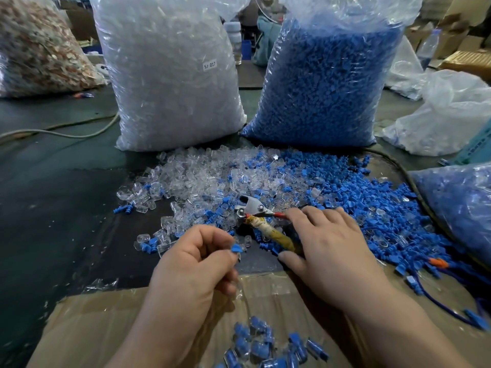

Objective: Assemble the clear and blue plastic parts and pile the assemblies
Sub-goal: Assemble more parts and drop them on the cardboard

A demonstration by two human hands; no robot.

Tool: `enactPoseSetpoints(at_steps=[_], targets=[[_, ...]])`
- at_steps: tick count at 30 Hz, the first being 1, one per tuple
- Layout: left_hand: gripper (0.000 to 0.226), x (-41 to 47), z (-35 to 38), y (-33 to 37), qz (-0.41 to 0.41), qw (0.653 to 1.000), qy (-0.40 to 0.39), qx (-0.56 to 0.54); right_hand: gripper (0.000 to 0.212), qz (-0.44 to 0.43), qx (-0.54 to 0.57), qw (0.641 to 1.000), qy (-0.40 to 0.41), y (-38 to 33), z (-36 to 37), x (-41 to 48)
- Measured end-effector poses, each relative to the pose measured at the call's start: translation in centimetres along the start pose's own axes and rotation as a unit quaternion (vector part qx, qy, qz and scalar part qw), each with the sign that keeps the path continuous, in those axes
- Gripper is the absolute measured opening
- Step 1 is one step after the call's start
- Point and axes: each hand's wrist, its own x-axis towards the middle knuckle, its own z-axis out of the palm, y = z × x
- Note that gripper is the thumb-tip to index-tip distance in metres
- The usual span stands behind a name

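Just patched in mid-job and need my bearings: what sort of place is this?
Likely a small factory or workshop assembly bench: bulk bag of clear parts, bulk bag of blue parts, loose parts heaped on the table, cardboard boxes behind.

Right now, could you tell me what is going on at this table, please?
A person is fitting small plastic parts together. The left hand pinches a blue part at its fingertips, while the right hand rests on a hand tool with a taped handle, lying among loose clear parts and loose blue parts. A small pile of assemblies sits on the cardboard nearest the person.
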Motion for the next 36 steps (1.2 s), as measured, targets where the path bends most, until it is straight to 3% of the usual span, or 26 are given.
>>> enactPoseSetpoints(at_steps=[5,7,11,19,21,27,31,36], targets=[[0.034,0.4,-0.3,-0.5,0.008,0.999,0.002,-0.034,0.054,0.012,0.038,0.998,0.046,-0.5,-0.4,0.5],[0.033,0.7,-0.7,-0.7,0.020,0.999,0.014,-0.042,0.045,0.010,0.103,0.991,0.082,-0.5,-0.8,0.3],[0.016,0.9,-1.5,-0.6,0.034,0.995,0.041,-0.085,0.046,-0.007,0.221,0.967,0.129,-0.7,-1.9,-0.6],[0.024,1.2,-1.5,-0.7,0.081,0.993,0.051,-0.070,0.058,-0.106,0.125,0.986,0.012,-0.8,-2.4,-1.3],[0.014,1.1,-1.5,-0.6,0.095,0.992,0.045,-0.074,0.059,-0.119,0.129,0.984,0.010,-0.8,-2.4,-1.4],[0.014,1.0,-1.4,-0.8,0.118,0.990,0.042,-0.065,0.058,-0.135,0.138,0.981,0.008,-0.3,-2.7,-1.6],[0.034,1.2,-1.8,-0.8,0.121,0.991,0.050,-0.040,0.060,-0.142,0.147,0.979,0.008,0.3,-2.8,-1.6],[0.042,0.9,-1.7,-0.5,0.146,0.989,0.039,-0.003,0.058,-0.151,0.150,0.977,-0.001,0.2,-2.8,-1.6]])
